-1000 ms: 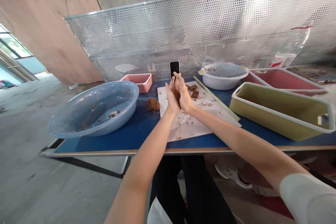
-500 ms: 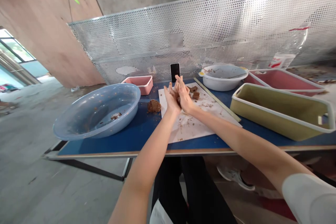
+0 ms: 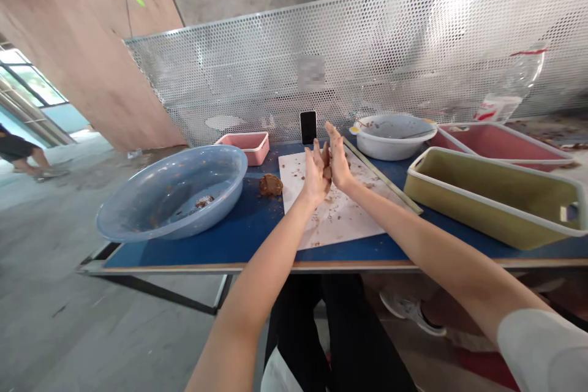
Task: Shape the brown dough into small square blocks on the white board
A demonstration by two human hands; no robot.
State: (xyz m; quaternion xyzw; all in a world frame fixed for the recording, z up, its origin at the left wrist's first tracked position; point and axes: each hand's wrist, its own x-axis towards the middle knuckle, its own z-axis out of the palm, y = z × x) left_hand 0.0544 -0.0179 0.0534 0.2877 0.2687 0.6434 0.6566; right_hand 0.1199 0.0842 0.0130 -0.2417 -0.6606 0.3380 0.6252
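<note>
Both palms face each other above a white board strewn with brown crumbs. Between them is a small piece of brown clay, mostly covered by the hands. My left hand presses it from the left, fingers stretched upward and smeared with clay. From the other side my right hand bears on the same piece, its fingers straight and pointing up. A larger clay lump rests just left of the board on the blue table.
A big blue basin stands on the left. Behind are a small pink box and an upright phone. A thin strip lies along the board's right side. Rightward are a white basin, a green box and a plastic bottle.
My hands have shifted slightly right and turned more upright, the fingers straighter, with the clay still between the palms. A person's legs have come into view at far left.
</note>
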